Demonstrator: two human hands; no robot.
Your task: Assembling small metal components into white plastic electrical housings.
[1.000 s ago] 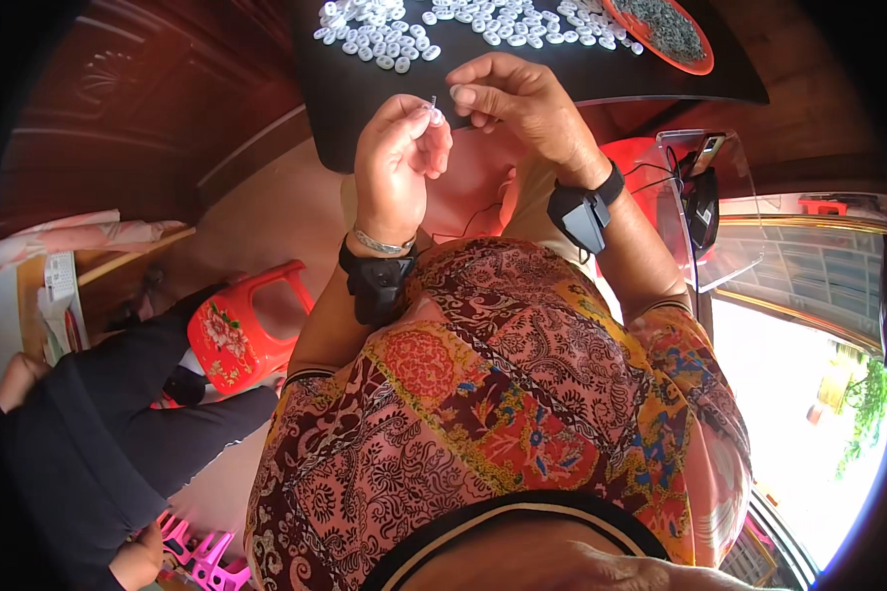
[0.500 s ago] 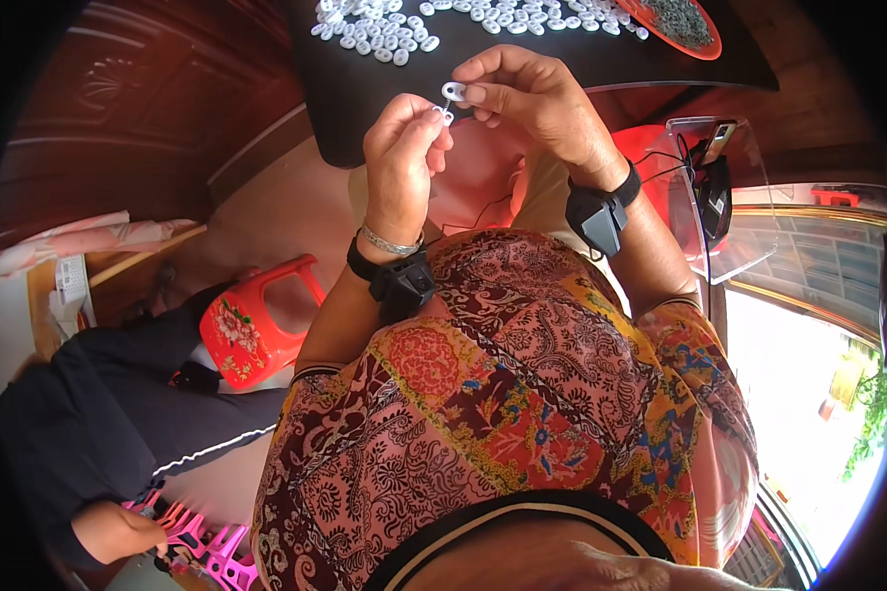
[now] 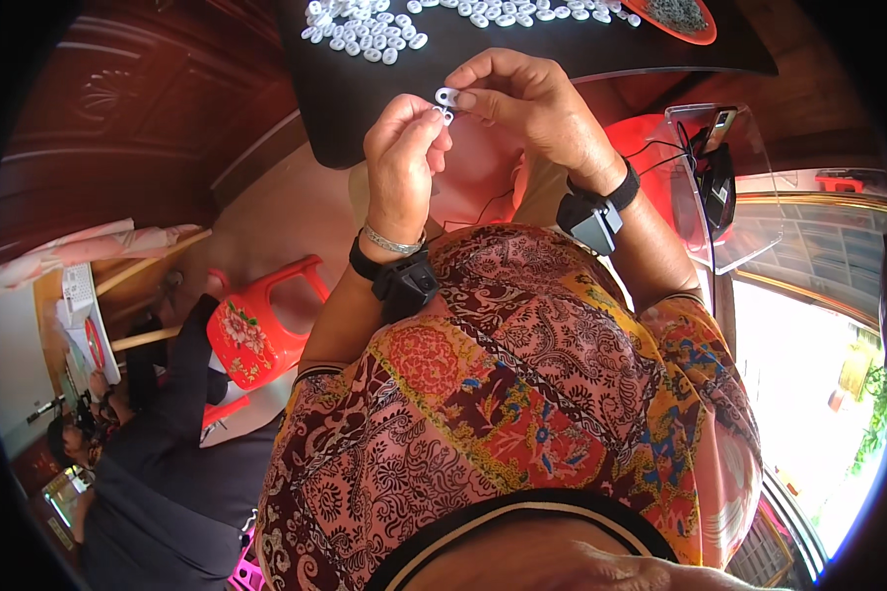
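Observation:
Above my lap, near the table's front edge, my hands work close together. My left hand point(image 3: 401, 158) is closed in a pinch on a small white piece point(image 3: 447, 116). Between thumb and forefinger, my right hand point(image 3: 532, 106) grips an oval white plastic piece with a dark hole point(image 3: 445, 97). The two pieces nearly meet; whether they touch is hard to tell. On the black table point(image 3: 365, 108) beyond lie many similar white oval pieces point(image 3: 373, 34), spread loosely. Each wrist carries a black strapped device.
An orange dish point(image 3: 701, 37) heaped with small dark grey bits sits at the table's far right. A clear acrylic stand point(image 3: 759, 241) with black cables is to my right. Left are a red flowered stool point(image 3: 251, 330) and a person in dark clothes point(image 3: 168, 483) with a lit screen.
The right hand's white piece has shifted slightly left, closer over the left hand's piece. At the lower left the other person has changed posture, and the red stool shows more fully.

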